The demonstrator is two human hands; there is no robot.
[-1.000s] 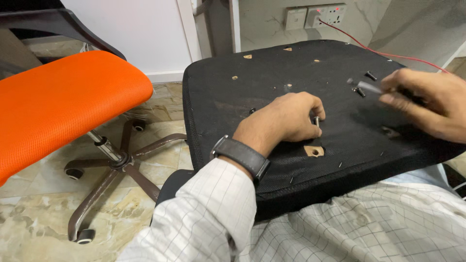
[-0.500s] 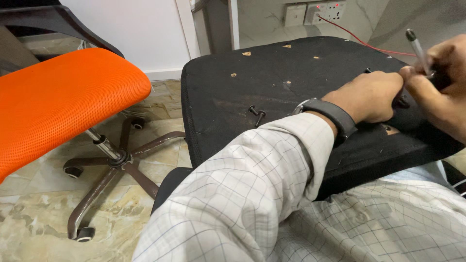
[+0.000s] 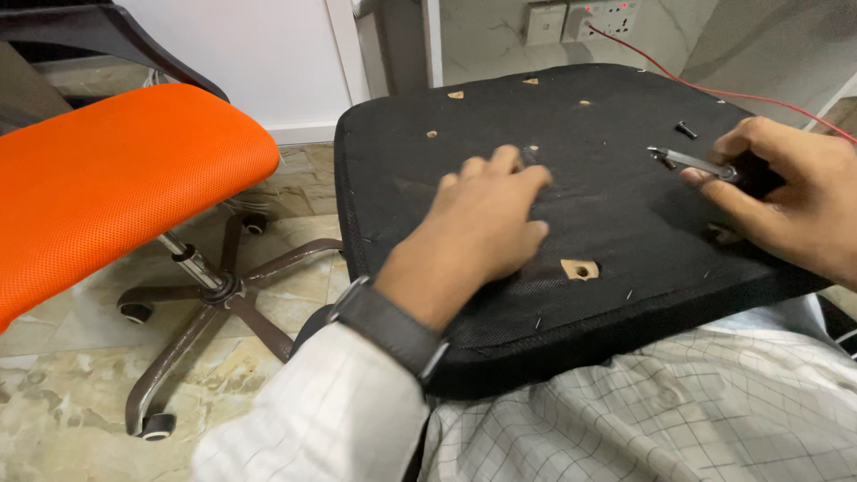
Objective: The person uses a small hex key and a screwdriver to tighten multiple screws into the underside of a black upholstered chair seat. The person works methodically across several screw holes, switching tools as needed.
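Head view: an upturned black seat pad (image 3: 616,196), fabric-covered underside facing up, lies across the person's lap. Its surface shows several small cut-outs exposing pale wood, one just right of the left hand (image 3: 579,268).

The left hand (image 3: 478,232) lies palm-down on the middle of the seat pad, fingers loosely extended and slightly spread, fingertips pointing away from the person. Nothing is visible in its grasp. A dark watch (image 3: 390,328) sits on its wrist above a white checked sleeve.

The right hand (image 3: 786,192) is at the right side of the seat pad, fingers closed around a slim metal tool (image 3: 692,162) with a dark handle. The tool shaft points left, its tip just above the fabric. A short black bolt (image 3: 686,130) lies loose on the pad just beyond the tool.

To the left stands an orange mesh chair seat (image 3: 116,178) on a dark five-star base (image 3: 210,295) with castors, on a marbled floor. A red wire (image 3: 714,87) runs from wall sockets (image 3: 576,20) behind the pad.
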